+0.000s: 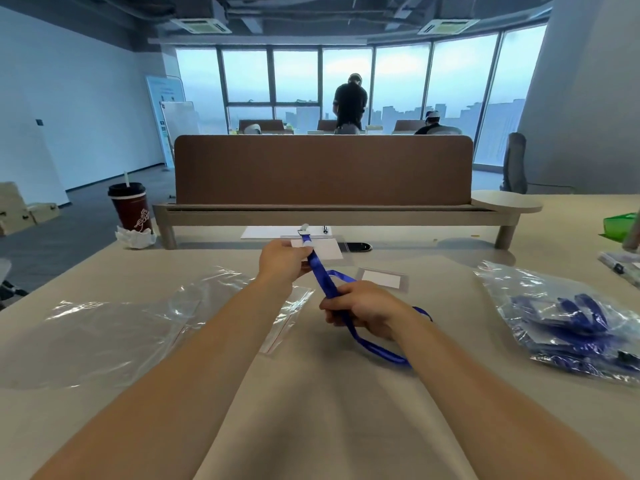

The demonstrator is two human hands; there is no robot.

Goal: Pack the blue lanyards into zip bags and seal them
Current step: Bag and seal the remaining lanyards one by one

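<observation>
At the far left corner of the desk [329,410] stands a dark red paper cup [130,209] on a crumpled napkin [135,237]. Nearer, on the left side, an empty zip bag [114,337] lies flat, and its mouth, with a thin red line, points toward the middle of the desk. The left hand [282,259] is held over the far middle of the desk and pinches the blue lanyard [318,271] just below its metal clip [304,230]. A clear badge holder [327,251] with a white card shows behind this hand; I cannot tell if it hangs on the clip or lies on the desk. The right hand [363,311] is closed round the strap lower down, so the strap is tight between the two hands, and the rest of the loop falls onto the desk near the right forearm. A second badge holder [382,280] lies just behind the right hand. On the right side lies a zip bag [568,323] already full of blue lanyards, and something green [620,225] sits at the far right edge. The step seems to be gathering the strap before packing. To do it well, I think the right hand should fold the strap in short, even turns toward the clip and keep them flat, so that the bundle passes the bag mouth without catching. No strap should lie across the seal line.
</observation>
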